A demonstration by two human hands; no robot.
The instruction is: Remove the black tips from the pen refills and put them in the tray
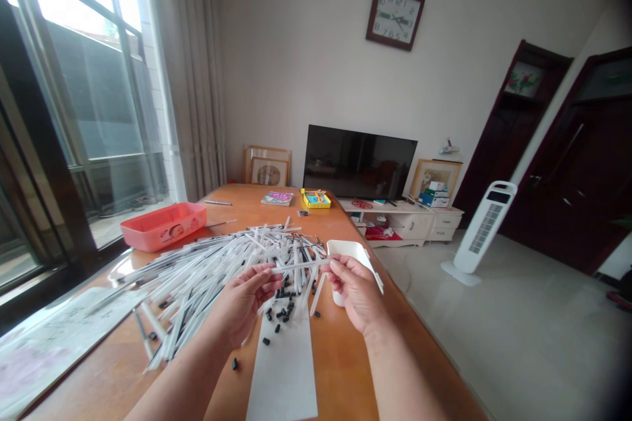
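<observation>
My left hand (245, 301) and my right hand (356, 291) hold one thin white pen tube (301, 266) between them, level above the wooden table (345, 355). Each hand pinches one end with its fingertips. Below and to the left spreads a large pile of white pen tubes (207, 270). Several small black caps (280, 312) lie scattered under the hands, some on a white sheet (286, 368). A white container (351, 253) stands just behind my right hand.
A red plastic tray (162, 225) sits at the table's left side near the window. Papers (54, 335) lie at the near left corner. A small book (277, 197) and a yellow box (316, 199) rest at the far end. The table's right edge drops to the tiled floor.
</observation>
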